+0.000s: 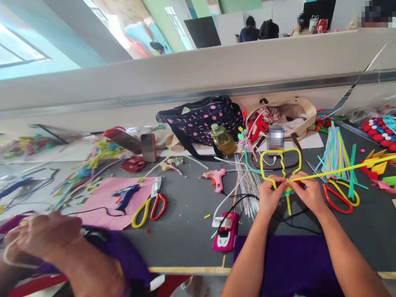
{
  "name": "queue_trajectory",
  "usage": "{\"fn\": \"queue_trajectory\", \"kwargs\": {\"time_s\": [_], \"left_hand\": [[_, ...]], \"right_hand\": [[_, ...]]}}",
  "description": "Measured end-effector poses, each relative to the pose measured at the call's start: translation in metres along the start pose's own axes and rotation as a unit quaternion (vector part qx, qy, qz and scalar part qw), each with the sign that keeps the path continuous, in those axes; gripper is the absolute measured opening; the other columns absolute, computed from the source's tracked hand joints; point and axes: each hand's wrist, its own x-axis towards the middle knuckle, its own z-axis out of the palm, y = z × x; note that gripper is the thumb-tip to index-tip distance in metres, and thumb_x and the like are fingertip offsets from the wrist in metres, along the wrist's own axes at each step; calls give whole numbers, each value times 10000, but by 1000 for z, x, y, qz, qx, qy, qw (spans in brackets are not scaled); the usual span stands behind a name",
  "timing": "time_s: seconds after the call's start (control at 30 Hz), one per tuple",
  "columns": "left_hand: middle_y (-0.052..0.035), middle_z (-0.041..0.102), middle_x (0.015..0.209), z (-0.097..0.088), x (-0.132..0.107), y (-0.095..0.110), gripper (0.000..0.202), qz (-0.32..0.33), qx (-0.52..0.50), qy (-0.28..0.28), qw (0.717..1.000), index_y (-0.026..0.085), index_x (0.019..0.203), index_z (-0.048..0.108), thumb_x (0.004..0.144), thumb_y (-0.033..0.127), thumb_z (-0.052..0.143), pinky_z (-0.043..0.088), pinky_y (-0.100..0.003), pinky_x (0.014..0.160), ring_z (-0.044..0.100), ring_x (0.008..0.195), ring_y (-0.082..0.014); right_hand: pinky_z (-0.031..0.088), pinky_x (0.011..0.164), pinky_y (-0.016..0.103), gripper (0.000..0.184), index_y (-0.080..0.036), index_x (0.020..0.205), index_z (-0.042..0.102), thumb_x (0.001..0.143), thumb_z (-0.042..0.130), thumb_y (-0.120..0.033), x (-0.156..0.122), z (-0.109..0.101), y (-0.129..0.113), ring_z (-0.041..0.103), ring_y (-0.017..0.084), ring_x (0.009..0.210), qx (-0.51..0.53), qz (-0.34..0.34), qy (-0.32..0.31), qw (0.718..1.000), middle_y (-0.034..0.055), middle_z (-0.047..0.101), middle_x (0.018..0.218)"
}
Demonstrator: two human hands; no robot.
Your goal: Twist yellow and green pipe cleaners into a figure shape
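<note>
My left hand [270, 194] and my right hand [306, 193] are both pinched on a yellow pipe cleaner [280, 165] just above the dark table [185, 231]. The pipe cleaner is bent into a looped frame with a twisted middle strand. A long straight yellow end [346, 168] runs off to the right from my right fingers. A short yellow tail hangs down between my hands. A bit of green shows under my fingers.
Red-and-yellow scissors [338, 196] lie right of my hands, and another pair [151, 208] lies on a pink sheet [108, 202]. A pink glue gun [218, 178], silver wires [250, 185], coloured straws [335, 152], a bottle [223, 140] and bags sit behind. Another person's hand [40, 239] is at lower left.
</note>
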Motion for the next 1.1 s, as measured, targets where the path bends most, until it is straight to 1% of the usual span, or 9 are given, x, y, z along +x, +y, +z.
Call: {"fn": "queue_trajectory", "kwargs": {"time_s": [0.1, 0.2, 0.37, 0.47, 0.63, 0.77, 0.87, 0.97, 1.1], "left_hand": [[-34, 658, 743, 0, 1, 1, 53, 23, 16, -2, 1000, 184, 760, 732, 749, 223, 698, 455, -265, 673, 598, 719, -155], [-37, 661, 742, 1, 0, 2, 52, 37, 21, -11, 999, 182, 765, 728, 755, 209, 686, 455, -266, 665, 603, 721, -158], [-40, 652, 785, 2, 0, -1, 85, 28, 12, -16, 999, 168, 816, 715, 745, 210, 695, 447, -253, 638, 593, 714, -149], [-30, 636, 766, 2, 0, -1, 63, 25, 18, -14, 999, 165, 793, 703, 743, 203, 693, 432, -244, 620, 571, 688, -137], [-18, 613, 726, 1, 0, 2, 49, 40, 35, -10, 999, 168, 733, 686, 768, 200, 672, 412, -240, 618, 552, 679, -131], [-32, 629, 763, 2, -1, 1, 53, 58, 7, -12, 998, 170, 791, 700, 760, 212, 699, 447, -260, 655, 576, 715, -145], [-45, 645, 794, 2, 0, -1, 78, 63, -6, -18, 998, 174, 830, 711, 762, 211, 701, 469, -280, 687, 597, 751, -160], [-41, 639, 784, 1, 0, -1, 65, 59, -3, -22, 998, 177, 820, 711, 762, 200, 695, 464, -277, 681, 593, 742, -158], [-27, 614, 760, -2, 1, 2, 29, 40, 10, -33, 999, 174, 787, 692, 767, 181, 674, 437, -259, 647, 565, 702, -142]], "right_hand": [[465, 617, 244, 116, -219, 870, 676, 894, 586, -289, 0, -1, 1, 592, 141, 705, -4, -2, -7, 1000, 24, 649, 839], [461, 611, 242, 118, -215, 852, 655, 902, 560, -267, -1, -1, 2, 570, 132, 675, -20, -16, -1, 1000, 21, 627, 819], [443, 593, 238, 101, -205, 835, 617, 901, 547, -236, -2, 2, 0, 529, 128, 651, -39, -21, 35, 998, 12, 594, 763], [438, 597, 239, 102, -203, 821, 616, 898, 561, -241, -1, 2, -2, 529, 129, 659, -36, -17, 51, 998, 9, 595, 751], [421, 560, 235, 100, -206, 820, 616, 899, 566, -239, -1, 0, -6, 516, 121, 637, -31, -17, 34, 999, 5, 581, 760], [431, 602, 243, 105, -212, 805, 601, 901, 558, -214, -1, -1, -7, 521, 125, 655, -66, -52, 44, 996, -2, 571, 742], [422, 589, 242, 92, -216, 819, 605, 898, 561, -205, -2, -1, -7, 502, 118, 621, -84, -64, 50, 993, -11, 558, 721], [410, 556, 240, 87, -220, 822, 612, 894, 564, -205, -3, 0, -5, 499, 117, 602, -83, -64, 48, 993, -11, 560, 713], [432, 572, 245, 81, -221, 831, 626, 889, 572, -203, -4, 1, -3, 537, 128, 640, -74, -63, 41, 994, 1, 586, 735]]}}
